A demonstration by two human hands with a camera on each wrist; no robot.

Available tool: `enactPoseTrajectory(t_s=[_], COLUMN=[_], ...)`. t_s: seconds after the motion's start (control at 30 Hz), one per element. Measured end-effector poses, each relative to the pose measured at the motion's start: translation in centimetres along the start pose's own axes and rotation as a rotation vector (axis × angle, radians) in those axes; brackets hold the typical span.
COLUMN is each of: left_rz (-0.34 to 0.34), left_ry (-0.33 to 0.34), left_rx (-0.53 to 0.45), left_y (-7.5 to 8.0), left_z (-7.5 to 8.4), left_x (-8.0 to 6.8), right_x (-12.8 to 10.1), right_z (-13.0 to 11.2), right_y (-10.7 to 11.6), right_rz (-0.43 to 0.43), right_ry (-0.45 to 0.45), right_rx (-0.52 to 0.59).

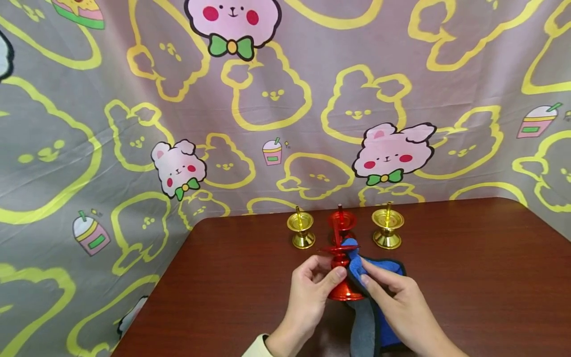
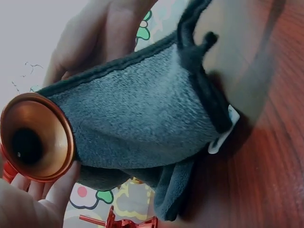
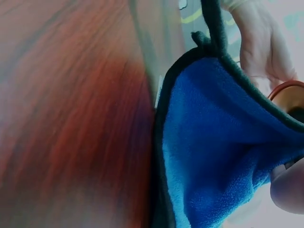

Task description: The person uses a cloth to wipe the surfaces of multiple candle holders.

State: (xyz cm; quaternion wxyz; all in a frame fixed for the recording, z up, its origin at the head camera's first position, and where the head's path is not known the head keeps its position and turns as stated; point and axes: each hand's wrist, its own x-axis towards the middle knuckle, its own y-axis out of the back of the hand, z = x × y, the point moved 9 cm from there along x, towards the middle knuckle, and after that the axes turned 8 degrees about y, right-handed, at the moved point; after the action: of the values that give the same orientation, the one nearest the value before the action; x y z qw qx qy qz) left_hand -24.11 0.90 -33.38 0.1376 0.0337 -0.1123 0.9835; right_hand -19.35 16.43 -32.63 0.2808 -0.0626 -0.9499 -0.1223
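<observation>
My left hand [image 1: 308, 292] holds a shiny red metal candle holder [image 1: 344, 291] by its stem, thumb in front and fingers behind. A thin spike rises from its small dish, and its base flares out below. The left wrist view looks into the hollow, copper-coloured underside of the base [image 2: 52, 128]. In my right hand [image 1: 401, 297] a two-sided cloth, blue and grey with dark edging [image 1: 365, 325], is pinched between thumb and fingers. Its upper fold lies against the holder's dish and stem, while the rest hangs down, blue side [image 3: 213, 118] filling the right wrist view.
Behind my hands, a gold candle holder [image 1: 301, 229] stands at the left and another gold one [image 1: 388, 228] at the right. Between them is a second red candle holder [image 1: 343, 220], partly hidden. The brown wooden table [image 1: 232, 277] ends at a cartoon-printed curtain [image 1: 276, 114].
</observation>
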Motion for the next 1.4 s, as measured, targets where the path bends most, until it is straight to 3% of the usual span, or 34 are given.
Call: enactPoseTrajectory(t_s=[0.33,0.53,0.73,0.87,1.0,1.27,1.4], left_rz=[0.023,-0.028,-0.135,-0.154,-0.131,0.014,0.026], left_ry=[-0.08,-0.117,-0.176,-0.175,-0.156,-0.06,-0.047], left_rx=[0.126,0.168,0.17,0.207,0.242,0.076,0.099], left_y=[0.4,0.1,-0.8,-1.2,-1.2,-0.3,-0.2], left_z=[0.1,0.3,0.9,0.8,0.6,0.1,-0.1], left_x=[-0.1,-0.2,-0.5,-0.8,-0.8,-0.4,-0.4], right_x=[0.6,0.6,0.6,0.6,0.5,0.6,0.6], right_z=[-0.1,0.3,0.7,1.1,1.3,0.9,0.2], right_y=[-0.1,-0.5,-0.9,-1.0,-1.0,0.5,1.2], right_rz=[-0.031,-0.035,-0.074,-0.076,-0.064,0.076,0.135], right_ry=[-0.059,-0.05,-0.053,-0.081,-0.093,-0.107,-0.073], right_rx=[-0.041,0.037,0.075,0.076,0.066,-0.066,-0.148])
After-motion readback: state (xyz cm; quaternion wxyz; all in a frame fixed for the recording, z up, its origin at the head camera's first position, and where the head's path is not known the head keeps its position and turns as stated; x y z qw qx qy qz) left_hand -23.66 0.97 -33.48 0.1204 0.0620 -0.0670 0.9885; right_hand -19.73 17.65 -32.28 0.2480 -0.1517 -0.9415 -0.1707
